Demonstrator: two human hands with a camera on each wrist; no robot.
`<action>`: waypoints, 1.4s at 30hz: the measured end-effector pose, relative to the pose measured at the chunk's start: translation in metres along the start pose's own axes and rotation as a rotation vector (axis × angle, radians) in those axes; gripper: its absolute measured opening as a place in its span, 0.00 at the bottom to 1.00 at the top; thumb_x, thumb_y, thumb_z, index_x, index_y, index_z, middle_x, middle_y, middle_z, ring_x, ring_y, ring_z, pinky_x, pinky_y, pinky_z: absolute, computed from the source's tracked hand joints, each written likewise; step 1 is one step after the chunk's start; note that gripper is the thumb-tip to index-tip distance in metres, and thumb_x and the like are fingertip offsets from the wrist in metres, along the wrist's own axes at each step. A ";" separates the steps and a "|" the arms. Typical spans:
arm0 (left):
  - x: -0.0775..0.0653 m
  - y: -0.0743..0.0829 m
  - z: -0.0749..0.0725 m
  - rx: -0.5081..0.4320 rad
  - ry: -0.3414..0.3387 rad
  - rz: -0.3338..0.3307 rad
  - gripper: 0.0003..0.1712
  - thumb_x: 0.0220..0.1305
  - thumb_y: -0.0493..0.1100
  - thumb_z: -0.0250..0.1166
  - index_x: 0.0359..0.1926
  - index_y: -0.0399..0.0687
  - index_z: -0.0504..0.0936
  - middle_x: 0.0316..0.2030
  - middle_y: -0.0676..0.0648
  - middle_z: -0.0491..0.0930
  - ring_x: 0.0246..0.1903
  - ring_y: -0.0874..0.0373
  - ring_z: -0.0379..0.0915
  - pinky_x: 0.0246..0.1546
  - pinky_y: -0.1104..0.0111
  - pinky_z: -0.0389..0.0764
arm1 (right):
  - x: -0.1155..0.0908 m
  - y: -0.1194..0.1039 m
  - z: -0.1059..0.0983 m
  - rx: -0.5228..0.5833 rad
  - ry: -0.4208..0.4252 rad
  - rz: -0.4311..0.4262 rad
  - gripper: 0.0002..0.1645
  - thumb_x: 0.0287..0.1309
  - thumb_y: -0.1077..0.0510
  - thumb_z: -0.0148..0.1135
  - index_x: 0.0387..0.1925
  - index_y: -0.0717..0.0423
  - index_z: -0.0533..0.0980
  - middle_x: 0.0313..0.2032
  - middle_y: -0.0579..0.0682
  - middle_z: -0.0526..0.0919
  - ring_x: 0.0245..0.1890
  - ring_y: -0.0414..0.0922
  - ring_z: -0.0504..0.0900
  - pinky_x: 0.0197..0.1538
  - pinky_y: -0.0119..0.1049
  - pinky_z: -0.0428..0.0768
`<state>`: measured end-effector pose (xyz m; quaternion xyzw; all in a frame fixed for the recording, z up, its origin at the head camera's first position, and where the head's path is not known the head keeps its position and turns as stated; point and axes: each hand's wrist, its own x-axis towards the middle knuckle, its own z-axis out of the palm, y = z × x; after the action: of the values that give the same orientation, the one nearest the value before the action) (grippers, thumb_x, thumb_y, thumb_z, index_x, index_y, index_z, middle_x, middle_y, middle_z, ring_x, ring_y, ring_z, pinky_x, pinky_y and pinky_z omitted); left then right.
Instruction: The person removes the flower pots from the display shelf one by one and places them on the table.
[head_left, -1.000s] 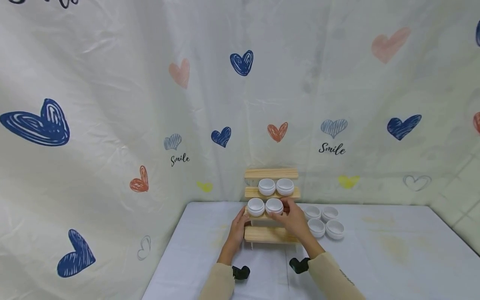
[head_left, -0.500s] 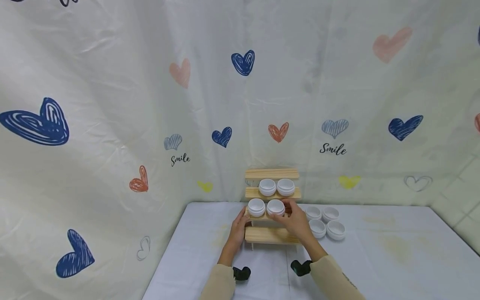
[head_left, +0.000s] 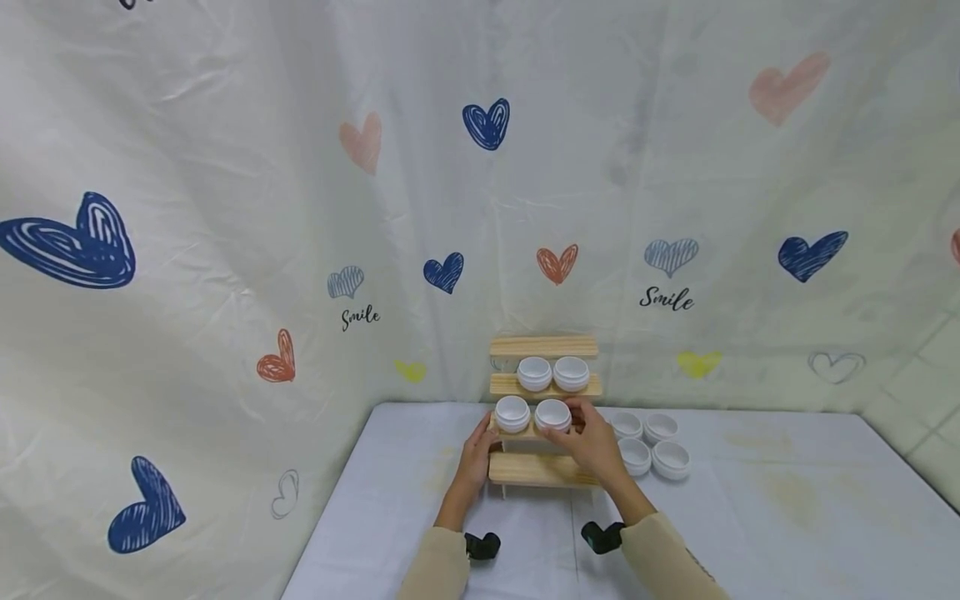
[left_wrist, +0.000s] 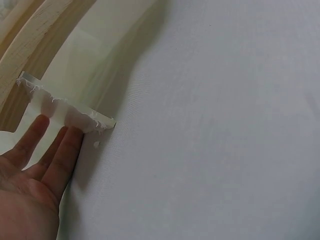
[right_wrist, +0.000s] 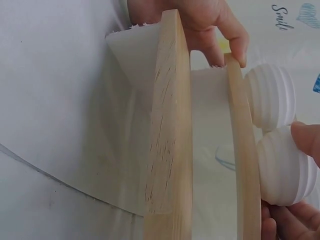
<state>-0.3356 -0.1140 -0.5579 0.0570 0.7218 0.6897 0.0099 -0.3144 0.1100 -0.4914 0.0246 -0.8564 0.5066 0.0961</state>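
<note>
A tiered wooden rack (head_left: 543, 470) with translucent side panels (left_wrist: 70, 107) stands on the table. My left hand (head_left: 472, 460) holds its left side; the thumb lies on the end of the second plank (right_wrist: 245, 165), and straight fingers touch the panel in the left wrist view. My right hand (head_left: 594, 442) pinches a small white ridged bowl (head_left: 552, 414) between thumb and fingers, on the right part of that plank. Left of it, a small gap away, sits another white bowl (head_left: 512, 413). Two more bowls (head_left: 534, 373) stand side by side on the plank above.
Several white bowls (head_left: 671, 460) are grouped on the table just right of the rack, partly behind my right hand. The top plank (head_left: 543, 347) bears nothing. A white curtain (head_left: 420, 192) printed with hearts hangs behind the white-covered table (head_left: 750, 500).
My right hand has shifted the pinched bowl slightly right along the plank, so a gap now shows between it and its neighbour. My left hand has stayed on the rack.
</note>
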 end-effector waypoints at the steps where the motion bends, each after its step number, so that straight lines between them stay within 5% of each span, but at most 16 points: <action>1: 0.001 -0.003 0.000 0.007 0.006 0.007 0.33 0.79 0.49 0.48 0.79 0.45 0.58 0.76 0.39 0.63 0.69 0.42 0.68 0.75 0.43 0.61 | 0.000 0.000 0.000 -0.001 -0.001 0.000 0.38 0.52 0.47 0.79 0.61 0.54 0.72 0.57 0.59 0.84 0.56 0.51 0.82 0.55 0.41 0.78; 7: 0.010 -0.019 -0.001 0.008 0.029 0.006 0.35 0.78 0.55 0.48 0.80 0.52 0.58 0.77 0.43 0.63 0.71 0.43 0.66 0.76 0.45 0.59 | 0.000 0.000 0.000 0.011 -0.010 -0.003 0.39 0.52 0.47 0.79 0.61 0.55 0.72 0.57 0.59 0.84 0.57 0.51 0.81 0.58 0.45 0.78; 22: 0.008 -0.021 -0.001 0.021 0.024 -0.001 0.34 0.78 0.56 0.47 0.80 0.52 0.58 0.76 0.42 0.65 0.65 0.45 0.72 0.73 0.45 0.65 | -0.002 0.001 0.002 0.032 -0.020 -0.005 0.40 0.53 0.49 0.79 0.64 0.53 0.72 0.59 0.59 0.82 0.61 0.53 0.79 0.66 0.52 0.77; 42: 0.010 -0.023 -0.001 0.021 0.021 0.002 0.36 0.77 0.55 0.48 0.80 0.52 0.57 0.78 0.44 0.61 0.74 0.43 0.61 0.78 0.45 0.55 | -0.006 0.005 0.002 0.065 -0.018 -0.037 0.37 0.52 0.53 0.79 0.61 0.51 0.73 0.58 0.56 0.81 0.60 0.51 0.78 0.67 0.50 0.76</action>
<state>-0.3471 -0.1151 -0.5801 0.0509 0.7289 0.6827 0.0011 -0.3091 0.1101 -0.4976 0.0482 -0.8397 0.5322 0.0967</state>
